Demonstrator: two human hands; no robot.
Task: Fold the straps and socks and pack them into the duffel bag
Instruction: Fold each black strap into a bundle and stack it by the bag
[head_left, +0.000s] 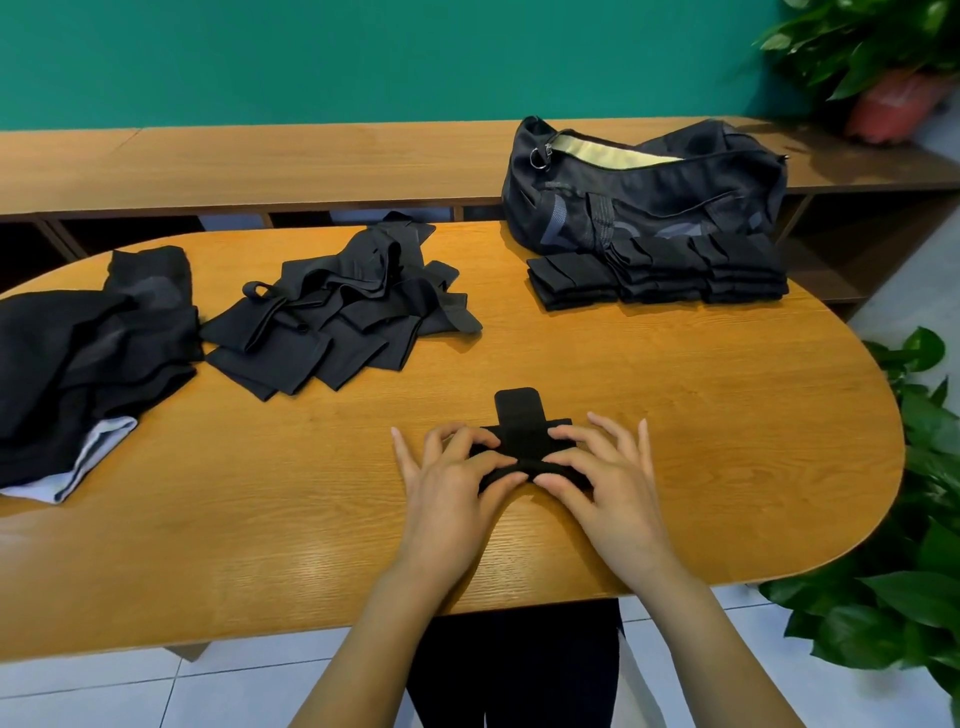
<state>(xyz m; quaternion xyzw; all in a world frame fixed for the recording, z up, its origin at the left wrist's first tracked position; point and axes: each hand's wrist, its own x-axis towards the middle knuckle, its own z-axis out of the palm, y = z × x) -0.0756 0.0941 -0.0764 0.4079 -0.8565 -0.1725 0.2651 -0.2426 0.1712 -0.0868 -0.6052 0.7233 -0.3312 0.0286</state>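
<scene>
My left hand (448, 480) and right hand (609, 470) pinch the short black fabric strap (521, 418) between them, well short of the black duffel bag (649, 200); it's folded crosswise, rounded tab pointing bagward.

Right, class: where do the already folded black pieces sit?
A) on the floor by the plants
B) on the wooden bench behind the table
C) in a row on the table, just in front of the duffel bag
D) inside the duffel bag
C: the folded stacks lie side by side on the table, directly in front of the duffel bag.
</scene>
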